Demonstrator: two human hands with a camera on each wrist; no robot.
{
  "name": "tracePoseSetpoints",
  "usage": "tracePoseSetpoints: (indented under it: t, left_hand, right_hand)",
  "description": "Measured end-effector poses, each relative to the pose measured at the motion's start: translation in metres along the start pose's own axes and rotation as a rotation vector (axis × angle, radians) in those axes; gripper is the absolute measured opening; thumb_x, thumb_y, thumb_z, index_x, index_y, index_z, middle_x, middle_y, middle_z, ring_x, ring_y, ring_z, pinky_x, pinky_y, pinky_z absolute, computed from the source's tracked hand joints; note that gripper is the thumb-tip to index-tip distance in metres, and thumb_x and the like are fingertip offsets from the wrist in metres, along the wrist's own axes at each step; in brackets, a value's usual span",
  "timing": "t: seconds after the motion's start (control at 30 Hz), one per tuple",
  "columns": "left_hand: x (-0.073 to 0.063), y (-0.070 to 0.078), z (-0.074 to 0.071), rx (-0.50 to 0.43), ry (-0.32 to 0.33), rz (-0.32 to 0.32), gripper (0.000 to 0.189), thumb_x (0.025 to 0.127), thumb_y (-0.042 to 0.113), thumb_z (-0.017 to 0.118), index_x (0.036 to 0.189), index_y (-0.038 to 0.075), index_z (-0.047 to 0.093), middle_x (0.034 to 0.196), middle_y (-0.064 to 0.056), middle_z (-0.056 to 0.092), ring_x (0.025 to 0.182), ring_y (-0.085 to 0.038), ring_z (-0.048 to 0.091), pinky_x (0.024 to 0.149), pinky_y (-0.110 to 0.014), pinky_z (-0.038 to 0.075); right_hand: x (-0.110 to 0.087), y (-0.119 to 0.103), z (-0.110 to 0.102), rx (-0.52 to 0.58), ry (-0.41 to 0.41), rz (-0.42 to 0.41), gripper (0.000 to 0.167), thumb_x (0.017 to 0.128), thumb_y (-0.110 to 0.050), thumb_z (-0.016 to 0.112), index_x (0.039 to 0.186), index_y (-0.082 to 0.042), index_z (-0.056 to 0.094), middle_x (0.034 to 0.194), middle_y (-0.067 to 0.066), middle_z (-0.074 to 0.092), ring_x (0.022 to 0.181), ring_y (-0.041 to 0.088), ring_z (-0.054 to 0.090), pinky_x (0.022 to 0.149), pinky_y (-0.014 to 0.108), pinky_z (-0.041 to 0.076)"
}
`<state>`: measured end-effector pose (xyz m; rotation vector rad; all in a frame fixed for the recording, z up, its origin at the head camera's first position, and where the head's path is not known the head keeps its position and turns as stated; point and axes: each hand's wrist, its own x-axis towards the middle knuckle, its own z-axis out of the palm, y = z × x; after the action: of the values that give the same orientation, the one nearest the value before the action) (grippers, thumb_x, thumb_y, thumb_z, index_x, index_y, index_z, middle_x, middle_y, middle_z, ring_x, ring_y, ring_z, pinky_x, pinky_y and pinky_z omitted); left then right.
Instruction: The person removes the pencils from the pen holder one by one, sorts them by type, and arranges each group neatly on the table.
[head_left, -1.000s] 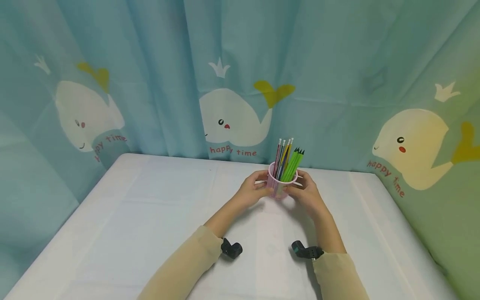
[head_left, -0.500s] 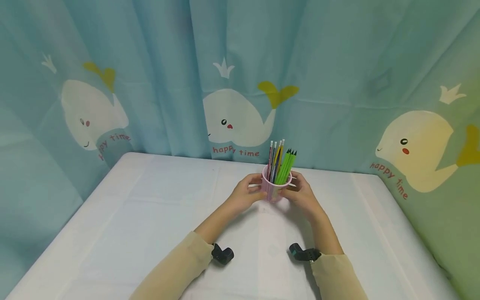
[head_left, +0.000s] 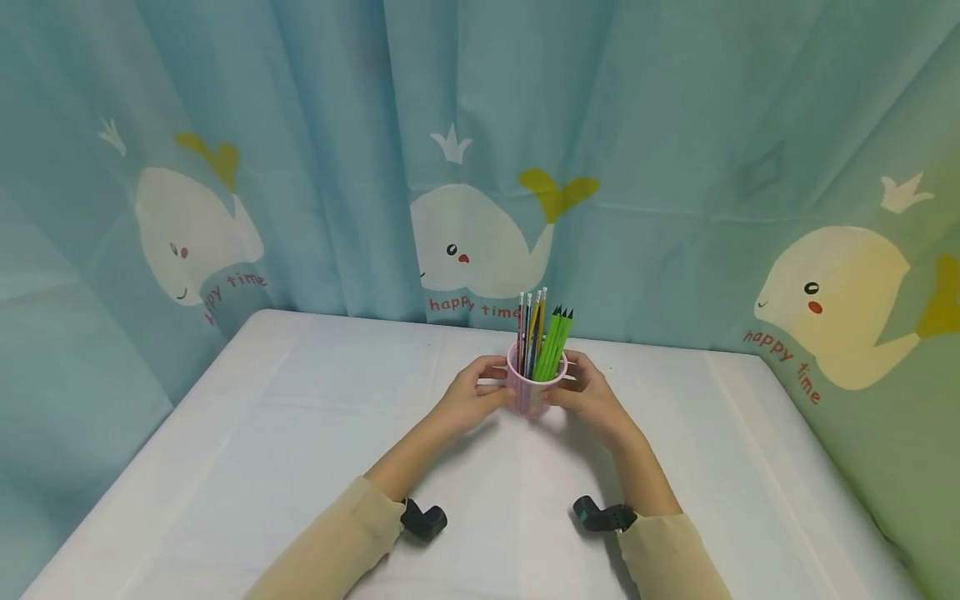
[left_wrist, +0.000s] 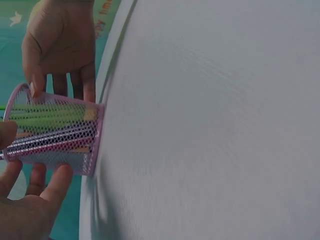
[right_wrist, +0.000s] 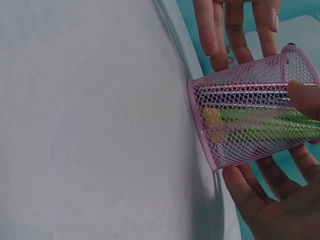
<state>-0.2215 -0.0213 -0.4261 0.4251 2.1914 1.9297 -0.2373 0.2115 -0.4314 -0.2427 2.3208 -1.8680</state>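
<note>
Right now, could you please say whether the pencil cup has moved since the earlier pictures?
Yes, the pencil cup has moved left, judged against the middle whale print, and slightly away from the table's back edge.

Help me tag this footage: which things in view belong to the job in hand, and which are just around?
In the job:
- pink mesh cup
- green pencils
- white-tipped pencils
- left hand
- right hand

Just around:
- white table
- whale-print curtain
- black wrist devices
</note>
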Motion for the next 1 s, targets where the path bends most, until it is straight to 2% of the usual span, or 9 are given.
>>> tracePoseSetpoints:
  t: [0.27,0.43,0.63,0.83,1.0]
  left_hand:
    - [-0.008,-0.004,-0.014,0.017,0.007,0.023,0.048,0.095,0.008,0.064,0.14,0.004,0.048,0.131,-0.022,0.056,0.116,-0.037,0.062,0.092,-0.04,0.057]
    - [-0.013,-0.004,-0.024,0.024,0.018,-0.006,0.048,0.095,0.011,0.066,0.14,0.006,0.05,0.132,-0.018,0.058,0.116,-0.034,0.062,0.091,-0.039,0.057]
    - [-0.018,-0.007,-0.032,0.034,0.035,0.012,0.046,0.094,0.012,0.067,0.136,0.003,0.052,0.133,-0.018,0.057,0.118,-0.036,0.061,0.095,-0.039,0.056]
    - [-0.023,-0.008,-0.037,0.028,0.066,0.011,0.046,0.09,0.006,0.069,0.134,0.004,0.053,0.135,-0.018,0.056,0.12,-0.037,0.06,0.103,-0.045,0.052]
    - [-0.027,-0.007,-0.042,0.018,0.048,-0.006,0.053,0.087,0.005,0.072,0.136,0.004,0.051,0.137,-0.019,0.055,0.122,-0.038,0.059,0.104,-0.046,0.051]
  right_hand:
    - [0.0,-0.003,0.011,-0.002,-0.058,-0.004,0.069,0.083,-0.009,0.073,0.144,-0.009,0.04,0.148,0.023,0.045,0.132,0.043,0.049,0.109,0.056,0.042]
    - [-0.001,-0.005,0.017,0.009,-0.097,-0.01,0.069,0.083,-0.01,0.073,0.144,-0.01,0.041,0.147,0.022,0.046,0.131,0.042,0.05,0.104,0.049,0.048]
    - [-0.002,-0.008,0.025,0.021,-0.13,-0.039,0.068,0.082,-0.009,0.073,0.142,-0.007,0.043,0.141,0.023,0.049,0.126,0.041,0.053,0.096,0.039,0.052]
    - [-0.003,-0.01,0.031,0.006,-0.172,-0.046,0.069,0.081,-0.009,0.075,0.142,-0.009,0.043,0.143,0.021,0.049,0.127,0.04,0.053,0.097,0.041,0.052]
    - [-0.004,-0.012,0.037,0.005,-0.196,-0.049,0.069,0.081,-0.009,0.076,0.142,-0.008,0.044,0.141,0.021,0.051,0.126,0.039,0.053,0.099,0.041,0.051]
